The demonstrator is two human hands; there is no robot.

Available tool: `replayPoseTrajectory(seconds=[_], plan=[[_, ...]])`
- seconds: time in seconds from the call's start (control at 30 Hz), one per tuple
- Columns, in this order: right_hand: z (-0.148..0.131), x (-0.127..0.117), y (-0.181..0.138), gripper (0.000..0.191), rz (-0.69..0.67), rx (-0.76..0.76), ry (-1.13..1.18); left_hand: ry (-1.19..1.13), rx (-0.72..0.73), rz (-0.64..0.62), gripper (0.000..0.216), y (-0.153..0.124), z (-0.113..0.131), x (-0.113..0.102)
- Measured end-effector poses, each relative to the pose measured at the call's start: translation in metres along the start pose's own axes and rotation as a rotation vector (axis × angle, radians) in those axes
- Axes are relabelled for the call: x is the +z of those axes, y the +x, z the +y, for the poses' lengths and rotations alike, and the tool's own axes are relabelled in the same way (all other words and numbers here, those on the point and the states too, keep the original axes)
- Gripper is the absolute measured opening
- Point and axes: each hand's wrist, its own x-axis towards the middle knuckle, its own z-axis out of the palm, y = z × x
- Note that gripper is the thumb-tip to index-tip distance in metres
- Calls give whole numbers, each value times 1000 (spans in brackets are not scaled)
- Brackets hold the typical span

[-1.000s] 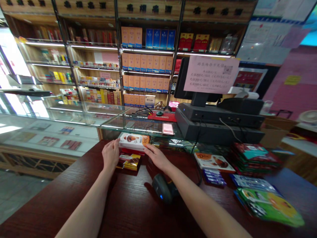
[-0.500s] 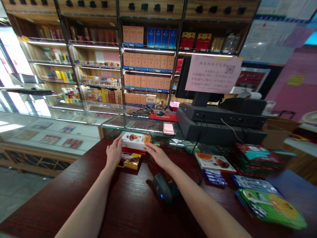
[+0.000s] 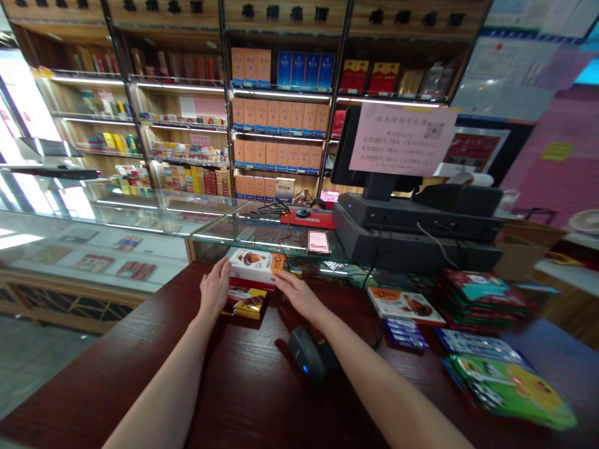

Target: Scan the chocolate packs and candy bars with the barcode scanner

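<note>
A white-and-orange Dove chocolate box [image 3: 256,264] lies on top of a red box [image 3: 253,284] at the back of the dark wooden counter. My left hand [image 3: 216,288] grips its left end, fingers bent against the side. At the right end, my right hand [image 3: 296,290] holds the near corner, with its fingers pressed to the edge. Yellow and red chocolate bars [image 3: 250,303] lie just in front of the boxes. Below my right forearm rests a black barcode scanner [image 3: 306,355] with a lit blue light.
To the right lie another Dove box [image 3: 406,305], purple packets [image 3: 406,334], a stack of dark red packs [image 3: 486,299] and a green snack bag [image 3: 510,390]. Behind stand a cash register [image 3: 416,231] and a glass display case [image 3: 140,212]. Part of a head [image 3: 318,204] shows beyond the glass.
</note>
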Motion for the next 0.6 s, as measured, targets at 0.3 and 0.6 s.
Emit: replayPoseTrajectory(seconds=[0.3,0.6], plan=[[-9,3,-4,57,8,15,96,1,3,11,50,0,0,-3],[-11,3,-6,58,9,40,102,-9,-22,6,50,-3,6,-4]])
